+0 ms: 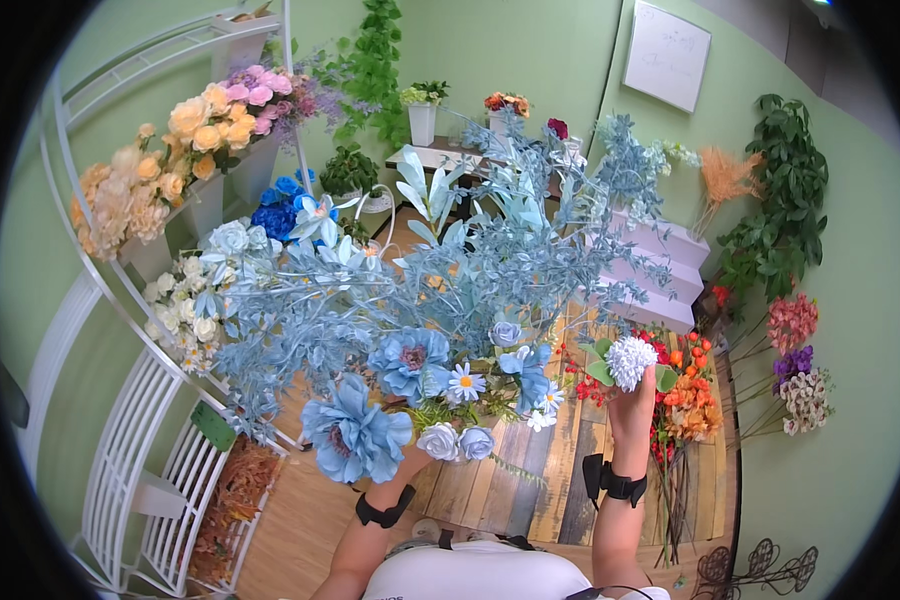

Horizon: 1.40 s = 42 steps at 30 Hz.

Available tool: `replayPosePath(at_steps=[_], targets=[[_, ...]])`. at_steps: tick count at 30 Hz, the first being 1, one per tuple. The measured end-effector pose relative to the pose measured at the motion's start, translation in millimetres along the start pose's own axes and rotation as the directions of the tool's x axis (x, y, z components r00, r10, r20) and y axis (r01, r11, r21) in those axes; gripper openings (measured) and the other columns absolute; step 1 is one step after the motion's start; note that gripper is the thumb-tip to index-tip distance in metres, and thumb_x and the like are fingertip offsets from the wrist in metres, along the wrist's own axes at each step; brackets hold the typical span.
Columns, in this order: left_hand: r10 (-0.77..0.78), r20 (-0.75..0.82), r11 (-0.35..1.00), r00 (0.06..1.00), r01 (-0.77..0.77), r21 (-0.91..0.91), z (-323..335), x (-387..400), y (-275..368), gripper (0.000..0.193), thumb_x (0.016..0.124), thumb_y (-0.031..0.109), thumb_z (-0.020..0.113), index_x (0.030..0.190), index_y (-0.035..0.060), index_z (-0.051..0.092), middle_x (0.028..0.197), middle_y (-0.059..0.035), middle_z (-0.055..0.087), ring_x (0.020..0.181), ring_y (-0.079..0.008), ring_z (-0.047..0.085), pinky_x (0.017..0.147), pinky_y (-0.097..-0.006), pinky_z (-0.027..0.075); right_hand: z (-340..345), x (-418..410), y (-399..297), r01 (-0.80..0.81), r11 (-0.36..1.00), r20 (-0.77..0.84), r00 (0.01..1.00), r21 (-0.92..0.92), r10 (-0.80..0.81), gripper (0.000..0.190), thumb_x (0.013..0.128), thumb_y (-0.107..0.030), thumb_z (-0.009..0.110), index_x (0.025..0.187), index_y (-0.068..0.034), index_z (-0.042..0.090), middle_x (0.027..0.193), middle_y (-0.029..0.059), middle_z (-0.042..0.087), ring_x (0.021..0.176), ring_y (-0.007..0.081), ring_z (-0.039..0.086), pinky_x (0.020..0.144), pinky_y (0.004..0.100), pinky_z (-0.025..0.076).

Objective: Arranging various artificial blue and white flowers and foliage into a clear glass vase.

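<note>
A spread of artificial blue flowers and feathery blue foliage [450, 277] fills the middle of the view. Near its front are large blue blooms [356, 431], small pale roses [439, 441] and a white daisy [466, 382]. My left hand [414, 459] reaches in under these blooms and is mostly hidden by them, so its grip does not show. To the right, my right hand [631, 416] holds up a pale pompon flower [631, 363] with green leaves, the thumb against its head. That flower is apart from the front blue blooms.
Orange flowers [691, 409] and red berries lie on the plank-topped table [521, 499] at right. White metal racks [131, 442] with potted flowers stand at left. Lilac steps [656, 274] are behind. More flower stems [757, 375] lean by the right wall.
</note>
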<state>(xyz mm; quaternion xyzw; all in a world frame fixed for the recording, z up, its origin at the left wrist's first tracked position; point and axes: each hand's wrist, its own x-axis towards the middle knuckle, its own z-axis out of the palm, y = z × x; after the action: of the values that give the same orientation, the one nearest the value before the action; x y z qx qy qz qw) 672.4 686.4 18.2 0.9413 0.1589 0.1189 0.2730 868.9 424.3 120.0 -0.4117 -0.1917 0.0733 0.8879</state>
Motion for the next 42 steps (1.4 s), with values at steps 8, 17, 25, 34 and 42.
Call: replayPosePath(at_steps=[8, 17, 25, 34, 42], targets=[[-0.013, 0.005, 1.000, 1.000, 0.013, -0.022, -1, -4, 3, 0.025, 0.082, 0.023, 0.046, 0.096, 0.0040, 0.053, 0.086, -0.0201, 0.056, 0.080, -0.0345, 0.055, 0.067, -0.0434, 0.041, 46, 22, -26, 0.200, 0.966, 0.076, 0.979, -0.164, -0.189, 0.047, 0.086, -0.034, 0.048, 0.118, -0.001, 0.040, 0.117, 0.0096, 0.047, 0.106, 0.0215, 0.046, 0.089, 0.0374, 0.037], [-0.049, 0.027, 0.993, 0.998, 0.052, -0.107, -14, -31, 10, 0.024, 0.083, 0.023, 0.044, 0.095, 0.0034, 0.053, 0.085, -0.0228, 0.055, 0.080, -0.0365, 0.054, 0.065, -0.0452, 0.040, 89, 35, -46, 0.281, 0.946, 0.276, 0.933, -0.164, -0.230, 0.063, 0.073, -0.030, 0.065, 0.120, -0.003, 0.033, 0.110, 0.0098, 0.047, 0.102, 0.0198, 0.048, 0.084, 0.0329, 0.041], [-0.305, 0.143, 0.919, 0.942, 0.330, -0.214, -30, -132, -3, 0.025, 0.084, 0.022, 0.041, 0.094, 0.0029, 0.053, 0.084, -0.0253, 0.055, 0.079, -0.0383, 0.054, 0.063, -0.0468, 0.039, 81, 40, -35, 0.158, 0.984, 0.497, 0.862, -0.078, -0.098, 0.064, 0.066, -0.031, 0.072, 0.113, -0.002, 0.038, 0.101, 0.0099, 0.052, 0.095, 0.0200, 0.054, 0.080, 0.0328, 0.045], [-0.287, 0.027, 0.948, 0.958, 0.288, -0.138, -84, -109, 63, 0.016, 0.081, 0.012, 0.041, 0.082, 0.0032, 0.054, 0.076, -0.0235, 0.055, 0.069, -0.0404, 0.052, 0.055, -0.0473, 0.038, 93, 41, -7, 0.053, 0.912, 0.510, 0.842, -0.406, 0.178, 0.043, 0.078, -0.018, 0.060, 0.113, -0.002, 0.042, 0.107, 0.0053, 0.049, 0.102, 0.0138, 0.045, 0.088, 0.0283, 0.034], [-0.180, 0.173, 0.984, 0.968, 0.177, 0.034, -48, -123, 15, 0.013, 0.077, 0.009, 0.044, 0.083, 0.0043, 0.055, 0.072, -0.0227, 0.054, 0.065, -0.0391, 0.052, 0.052, -0.0460, 0.039, 124, 37, -3, 0.070, 0.858, 0.557, 0.786, -0.509, 0.266, 0.035, 0.084, -0.014, 0.054, 0.113, -0.001, 0.040, 0.107, 0.0061, 0.050, 0.102, 0.0128, 0.046, 0.087, 0.0268, 0.036]])
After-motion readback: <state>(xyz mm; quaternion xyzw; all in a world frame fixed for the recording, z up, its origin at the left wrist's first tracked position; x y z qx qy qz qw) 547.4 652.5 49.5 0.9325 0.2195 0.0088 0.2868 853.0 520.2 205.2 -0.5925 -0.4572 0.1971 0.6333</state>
